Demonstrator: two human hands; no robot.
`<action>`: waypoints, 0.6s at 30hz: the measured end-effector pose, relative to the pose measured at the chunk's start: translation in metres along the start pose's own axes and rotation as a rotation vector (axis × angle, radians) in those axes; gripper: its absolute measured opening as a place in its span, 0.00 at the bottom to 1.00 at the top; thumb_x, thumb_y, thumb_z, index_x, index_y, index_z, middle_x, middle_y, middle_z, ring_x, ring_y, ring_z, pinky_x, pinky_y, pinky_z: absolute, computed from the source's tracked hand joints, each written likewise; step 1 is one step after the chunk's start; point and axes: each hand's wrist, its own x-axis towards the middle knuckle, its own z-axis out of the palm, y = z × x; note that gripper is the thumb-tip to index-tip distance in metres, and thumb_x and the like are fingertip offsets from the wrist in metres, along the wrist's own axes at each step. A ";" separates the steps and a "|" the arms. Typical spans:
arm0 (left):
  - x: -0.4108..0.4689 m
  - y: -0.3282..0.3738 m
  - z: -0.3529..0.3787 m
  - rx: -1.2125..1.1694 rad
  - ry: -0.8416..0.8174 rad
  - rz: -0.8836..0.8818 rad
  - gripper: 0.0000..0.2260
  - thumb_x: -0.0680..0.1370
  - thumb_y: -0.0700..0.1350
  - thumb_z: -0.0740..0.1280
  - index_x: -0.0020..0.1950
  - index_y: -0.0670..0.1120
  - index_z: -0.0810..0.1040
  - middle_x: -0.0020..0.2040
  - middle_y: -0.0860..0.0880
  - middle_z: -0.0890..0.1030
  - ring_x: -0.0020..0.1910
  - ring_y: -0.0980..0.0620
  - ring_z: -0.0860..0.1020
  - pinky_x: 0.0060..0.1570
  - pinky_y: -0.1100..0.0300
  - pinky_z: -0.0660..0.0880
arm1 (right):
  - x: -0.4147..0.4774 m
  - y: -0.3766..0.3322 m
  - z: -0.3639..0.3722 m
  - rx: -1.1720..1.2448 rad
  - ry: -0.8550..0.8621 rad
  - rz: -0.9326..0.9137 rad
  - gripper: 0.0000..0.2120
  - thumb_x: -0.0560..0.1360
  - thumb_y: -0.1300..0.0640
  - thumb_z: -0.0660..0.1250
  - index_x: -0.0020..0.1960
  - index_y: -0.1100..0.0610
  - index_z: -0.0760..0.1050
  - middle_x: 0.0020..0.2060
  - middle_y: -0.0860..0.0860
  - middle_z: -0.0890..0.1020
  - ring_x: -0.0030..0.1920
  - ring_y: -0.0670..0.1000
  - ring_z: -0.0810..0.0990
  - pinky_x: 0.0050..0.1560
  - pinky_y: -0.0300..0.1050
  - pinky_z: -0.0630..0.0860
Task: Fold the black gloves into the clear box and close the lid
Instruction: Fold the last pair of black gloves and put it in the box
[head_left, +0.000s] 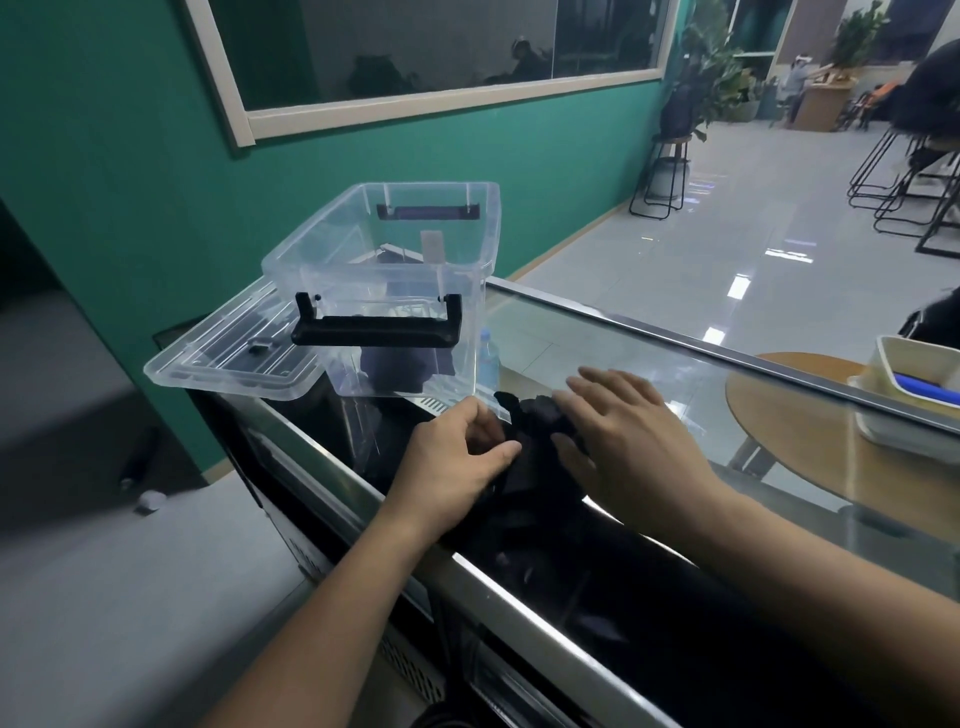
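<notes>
Glass-topped display counter (649, 332) with metal edge carries all items. Clear rectangular plastic box (384, 270) with black hinged handles stands open at 11 o'clock from the hands. Its clear plastic lid (228, 358) lies flat, touching the box's base at the box's 9 o'clock and overhanging the counter edge. Something dark shows through the box wall near its bottom; cannot tell what it is. Crumpled black fabric gloves (535, 457) lie on the counter just at the box's 5 o'clock corner, between both hands. Left hand (457, 457): fingers curled, pinching the glove fabric. Right hand (634, 436): fingers spread apart and flat, palm pressing down on the gloves.
</notes>
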 end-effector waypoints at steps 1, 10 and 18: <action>0.000 0.001 0.000 0.009 0.003 0.004 0.10 0.77 0.46 0.80 0.43 0.51 0.79 0.37 0.53 0.85 0.35 0.62 0.79 0.40 0.70 0.72 | 0.001 0.004 0.001 -0.021 -0.003 0.032 0.21 0.80 0.48 0.69 0.69 0.57 0.78 0.69 0.57 0.83 0.74 0.62 0.76 0.76 0.57 0.68; -0.002 0.003 -0.002 0.040 -0.009 0.026 0.08 0.77 0.47 0.79 0.46 0.53 0.80 0.41 0.54 0.86 0.42 0.58 0.83 0.44 0.71 0.75 | 0.006 0.020 0.001 -0.030 0.026 0.128 0.31 0.75 0.59 0.76 0.76 0.56 0.73 0.67 0.57 0.81 0.64 0.64 0.80 0.63 0.60 0.77; -0.010 0.012 -0.002 0.144 0.004 0.265 0.06 0.77 0.46 0.79 0.46 0.53 0.82 0.46 0.56 0.81 0.44 0.53 0.81 0.47 0.67 0.76 | 0.008 0.040 0.019 0.328 0.062 0.316 0.14 0.82 0.63 0.69 0.66 0.55 0.80 0.57 0.53 0.85 0.55 0.57 0.82 0.56 0.55 0.80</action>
